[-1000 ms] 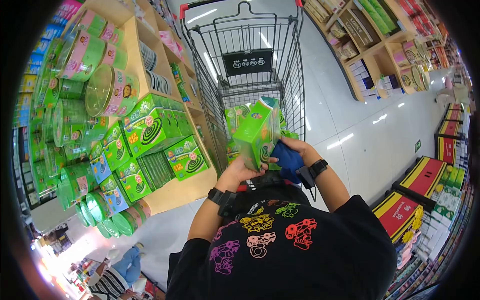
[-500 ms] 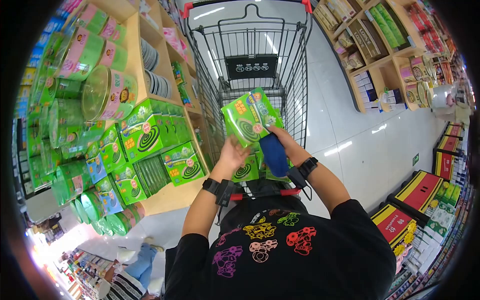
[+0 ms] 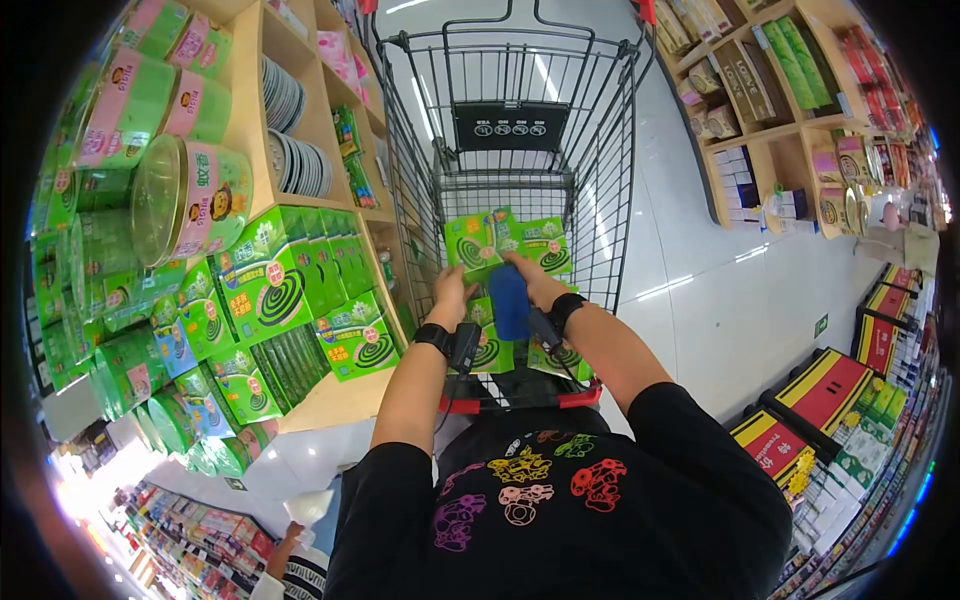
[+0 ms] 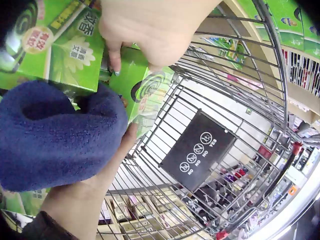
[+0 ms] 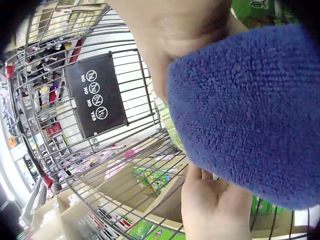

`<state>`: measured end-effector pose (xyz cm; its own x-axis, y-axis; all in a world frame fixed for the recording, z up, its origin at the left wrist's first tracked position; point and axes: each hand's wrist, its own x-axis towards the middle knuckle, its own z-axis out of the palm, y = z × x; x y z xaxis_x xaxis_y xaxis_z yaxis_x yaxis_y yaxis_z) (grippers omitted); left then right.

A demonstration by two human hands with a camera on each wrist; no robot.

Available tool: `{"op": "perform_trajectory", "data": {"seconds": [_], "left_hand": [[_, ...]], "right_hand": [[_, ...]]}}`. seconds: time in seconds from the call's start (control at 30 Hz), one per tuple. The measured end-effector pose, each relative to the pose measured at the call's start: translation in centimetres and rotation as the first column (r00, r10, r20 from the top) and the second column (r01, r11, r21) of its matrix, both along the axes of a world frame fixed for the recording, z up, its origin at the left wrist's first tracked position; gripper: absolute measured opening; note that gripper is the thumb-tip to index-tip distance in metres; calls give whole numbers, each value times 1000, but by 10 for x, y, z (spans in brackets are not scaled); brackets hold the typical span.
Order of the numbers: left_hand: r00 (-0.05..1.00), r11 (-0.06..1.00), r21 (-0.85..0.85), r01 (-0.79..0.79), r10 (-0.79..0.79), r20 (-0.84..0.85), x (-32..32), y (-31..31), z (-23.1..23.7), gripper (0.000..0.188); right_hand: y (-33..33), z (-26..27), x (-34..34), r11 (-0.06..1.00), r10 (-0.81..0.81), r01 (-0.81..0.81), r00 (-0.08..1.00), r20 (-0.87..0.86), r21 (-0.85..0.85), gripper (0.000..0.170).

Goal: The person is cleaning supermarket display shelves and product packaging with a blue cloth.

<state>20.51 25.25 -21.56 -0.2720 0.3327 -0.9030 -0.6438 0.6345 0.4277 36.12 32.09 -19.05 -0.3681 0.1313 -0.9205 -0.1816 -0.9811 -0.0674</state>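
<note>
Low in the shopping cart (image 3: 510, 180), a green mosquito coil box (image 3: 478, 240) lies between my two hands. My left hand (image 3: 452, 297) grips its left side, a finger pressing its face in the left wrist view. My right hand (image 3: 542, 287) is at its near right corner, holding a folded blue terry cloth (image 3: 510, 305). The cloth fills much of the right wrist view and hides most of that hand's fingers. Another green box (image 3: 545, 245) lies just beyond, and more boxes (image 3: 488, 350) lie beneath the wrists.
To the left, a wooden shelf (image 3: 340, 395) carries stacked green coil boxes (image 3: 270, 280) and round plastic tubs (image 3: 195, 200). Wire walls of the cart rise on both sides. Another wooden shelf (image 3: 770, 120) stands to the right across the tiled floor.
The green box, earlier raised and tilted in my hands, has come down among the other boxes in the cart. Both hands moved with it, the blue cloth staying with my right hand.
</note>
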Motion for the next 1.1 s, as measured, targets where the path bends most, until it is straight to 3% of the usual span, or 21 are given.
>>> {"op": "perform_trajectory", "data": {"seconds": [0.27, 0.4, 0.47, 0.57, 0.67, 0.7, 0.8, 0.9, 1.03, 1.1], "left_hand": [[994, 993, -45, -112, 113, 5, 0, -5, -7, 41], [997, 994, -89, -64, 59, -51, 1, 0, -3, 38], [997, 995, -85, -50, 45, -61, -1, 2, -2, 36], [996, 999, 21, 32, -30, -83, -8, -7, -39, 37], [998, 1000, -3, 16, -16, -69, -6, -1, -20, 41], [999, 998, 38, 45, -45, -1, -11, -6, -34, 49], [993, 993, -41, 114, -112, 31, -7, 2, -11, 54], [985, 986, -23, 167, -166, 45, -6, 1, -12, 61], [949, 941, -127, 314, -312, 36, -4, 4, -9, 60], [938, 936, -76, 344, -338, 83, -7, 7, -10, 55]], "right_hand": [[-8, -20, 4, 993, 92, -93, 996, -12, -70, 28], [-2, 4, -1, 996, 58, -61, 997, -51, -67, 28], [-4, -16, 0, 998, 50, -52, 996, -76, -23, 28], [-7, -21, 1, 1000, -10, 10, 994, -113, 1, 28], [-5, -37, -2, 998, -14, 6, 991, -130, -62, 27], [-5, -47, -3, 995, -3, -9, 991, -133, -95, 26], [-7, -70, 2, 996, 35, -44, 993, -108, -81, 25], [-1, -33, 5, 988, 61, -70, 996, -68, -138, 25], [0, -30, 8, 981, 89, -104, 992, -94, -164, 31], [-1, -28, 7, 976, 124, -139, 988, -94, -168, 32]]}}
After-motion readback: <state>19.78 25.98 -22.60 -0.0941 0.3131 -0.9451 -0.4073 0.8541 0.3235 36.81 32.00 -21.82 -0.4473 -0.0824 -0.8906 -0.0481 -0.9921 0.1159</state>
